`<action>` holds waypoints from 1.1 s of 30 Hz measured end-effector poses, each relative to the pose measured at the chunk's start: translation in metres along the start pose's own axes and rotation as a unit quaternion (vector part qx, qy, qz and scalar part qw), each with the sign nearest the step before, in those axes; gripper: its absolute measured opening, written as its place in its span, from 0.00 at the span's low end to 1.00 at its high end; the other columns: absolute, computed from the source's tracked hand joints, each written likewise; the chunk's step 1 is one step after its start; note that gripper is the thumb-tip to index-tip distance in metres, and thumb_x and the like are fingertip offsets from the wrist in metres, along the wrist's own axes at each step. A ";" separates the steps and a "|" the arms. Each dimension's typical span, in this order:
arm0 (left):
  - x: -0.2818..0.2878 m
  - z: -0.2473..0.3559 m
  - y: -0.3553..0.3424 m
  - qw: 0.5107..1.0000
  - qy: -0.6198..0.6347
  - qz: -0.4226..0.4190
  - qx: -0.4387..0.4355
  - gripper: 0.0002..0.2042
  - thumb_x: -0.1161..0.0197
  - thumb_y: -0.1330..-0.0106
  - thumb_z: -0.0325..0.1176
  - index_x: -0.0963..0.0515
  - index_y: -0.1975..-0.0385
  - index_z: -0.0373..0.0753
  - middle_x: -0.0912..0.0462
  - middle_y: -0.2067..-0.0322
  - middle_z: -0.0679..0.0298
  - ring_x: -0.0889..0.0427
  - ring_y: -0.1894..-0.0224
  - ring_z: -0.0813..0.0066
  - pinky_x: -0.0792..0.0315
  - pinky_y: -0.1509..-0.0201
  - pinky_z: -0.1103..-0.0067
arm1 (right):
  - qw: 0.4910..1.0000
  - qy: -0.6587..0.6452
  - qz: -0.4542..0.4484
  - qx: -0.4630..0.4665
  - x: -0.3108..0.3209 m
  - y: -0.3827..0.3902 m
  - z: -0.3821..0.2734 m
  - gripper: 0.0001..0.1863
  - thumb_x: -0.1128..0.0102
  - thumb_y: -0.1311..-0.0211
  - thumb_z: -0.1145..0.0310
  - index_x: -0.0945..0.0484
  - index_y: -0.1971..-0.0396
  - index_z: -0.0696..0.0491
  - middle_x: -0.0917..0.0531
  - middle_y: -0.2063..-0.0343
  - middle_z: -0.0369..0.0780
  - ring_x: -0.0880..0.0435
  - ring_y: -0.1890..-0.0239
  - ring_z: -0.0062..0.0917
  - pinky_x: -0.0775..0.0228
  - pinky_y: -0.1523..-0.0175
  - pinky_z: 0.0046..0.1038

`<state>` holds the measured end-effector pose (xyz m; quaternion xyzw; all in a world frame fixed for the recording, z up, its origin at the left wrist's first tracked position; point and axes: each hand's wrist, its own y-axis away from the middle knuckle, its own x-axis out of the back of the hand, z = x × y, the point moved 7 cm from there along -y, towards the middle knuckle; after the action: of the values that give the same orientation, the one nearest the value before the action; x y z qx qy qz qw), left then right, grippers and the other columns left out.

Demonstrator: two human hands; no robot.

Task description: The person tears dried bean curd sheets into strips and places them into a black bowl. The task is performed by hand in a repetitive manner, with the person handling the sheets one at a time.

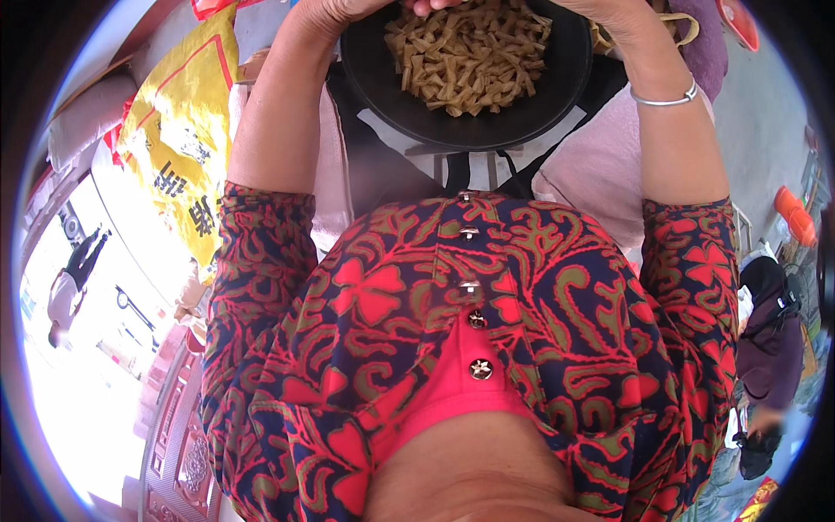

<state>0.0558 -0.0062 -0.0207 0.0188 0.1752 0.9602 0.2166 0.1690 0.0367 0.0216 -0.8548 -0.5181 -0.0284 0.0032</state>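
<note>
A round black bowl [522,113], matte and shallow, sits at the top of the view, heaped with tan, flat, strip-like food pieces [470,52]. The left hand [335,10] curls on the bowl's left rim; the right hand [609,13], silver bangle [665,100] on its wrist, rests at the right rim. Fingers are cropped, so their spread cannot be told.

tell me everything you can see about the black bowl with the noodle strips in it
The round black bowl looks matte and shallow, with a smooth wide rim. It is heaped with short flat tan strips of food, dry-looking and tangled. It sits near the top of the view, roughly level, above a pale cloth with dark bands. The left hand meets its left rim and the right hand its right rim; fingers reach into the strips at the top edge.
</note>
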 end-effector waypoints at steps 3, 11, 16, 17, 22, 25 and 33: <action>-0.006 0.015 0.010 0.992 0.122 0.014 0.011 0.13 0.44 0.30 0.36 0.19 0.69 0.33 0.20 0.77 0.64 0.24 0.78 0.81 0.31 0.76 0.87 | 0.999 -0.045 -0.005 0.006 -0.003 -0.001 -0.004 0.17 0.32 0.44 0.77 0.33 0.85 0.57 0.16 0.75 0.41 0.15 0.70 0.21 0.26 0.63 0.22; -0.017 0.016 0.011 0.987 0.114 0.040 -0.109 0.22 0.41 0.30 0.44 0.24 0.85 0.37 0.30 0.90 0.69 0.35 0.88 0.84 0.43 0.85 0.86 | 0.996 -0.068 -0.032 0.041 -0.009 0.001 -0.006 0.11 0.33 0.47 0.79 0.27 0.82 0.57 0.25 0.81 0.31 0.21 0.75 0.14 0.34 0.70 0.17; -0.042 0.038 0.023 0.980 0.155 0.030 -0.121 0.23 0.44 0.29 0.41 0.26 0.88 0.37 0.32 0.91 0.68 0.39 0.90 0.83 0.47 0.87 0.85 | 0.991 -0.084 -0.088 0.062 -0.005 0.017 -0.016 0.08 0.33 0.49 0.77 0.25 0.81 0.58 0.25 0.83 0.30 0.33 0.81 0.09 0.44 0.76 0.16; -0.047 0.037 0.023 0.971 0.182 0.010 -0.154 0.23 0.44 0.29 0.40 0.26 0.88 0.37 0.32 0.91 0.68 0.39 0.90 0.83 0.47 0.87 0.85 | 0.990 -0.076 -0.098 0.068 -0.008 0.020 -0.018 0.08 0.33 0.49 0.77 0.25 0.81 0.59 0.25 0.83 0.30 0.33 0.81 0.09 0.44 0.76 0.16; -0.069 0.025 0.023 0.968 0.233 -0.024 -0.093 0.22 0.44 0.29 0.36 0.26 0.89 0.37 0.32 0.91 0.69 0.39 0.90 0.85 0.47 0.86 0.85 | 0.982 -0.076 -0.174 -0.015 -0.012 0.035 -0.015 0.06 0.34 0.47 0.76 0.21 0.77 0.63 0.24 0.86 0.32 0.31 0.85 0.11 0.42 0.79 0.16; -0.048 0.013 0.008 0.993 0.096 -0.017 -0.062 0.22 0.43 0.29 0.37 0.25 0.89 0.36 0.31 0.91 0.70 0.38 0.89 0.86 0.46 0.85 0.86 | 0.981 -0.150 -0.114 -0.043 0.003 0.039 0.010 0.10 0.32 0.42 0.71 0.19 0.68 0.65 0.21 0.84 0.35 0.25 0.83 0.14 0.35 0.75 0.18; -0.070 -0.123 -0.042 0.805 -0.552 -0.072 0.204 0.21 0.47 0.33 0.53 0.17 0.62 0.41 0.15 0.66 0.56 0.15 0.64 0.65 0.22 0.56 0.69 | 0.982 0.093 0.140 0.088 0.032 0.016 -0.003 0.21 0.34 0.41 0.70 0.36 0.87 0.56 0.25 0.84 0.34 0.27 0.79 0.15 0.33 0.72 0.23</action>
<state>0.1225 -0.0411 -0.1477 0.5764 0.2193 0.7115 0.3368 0.1976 0.0573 0.0264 -0.9090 -0.3911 -0.0611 0.1306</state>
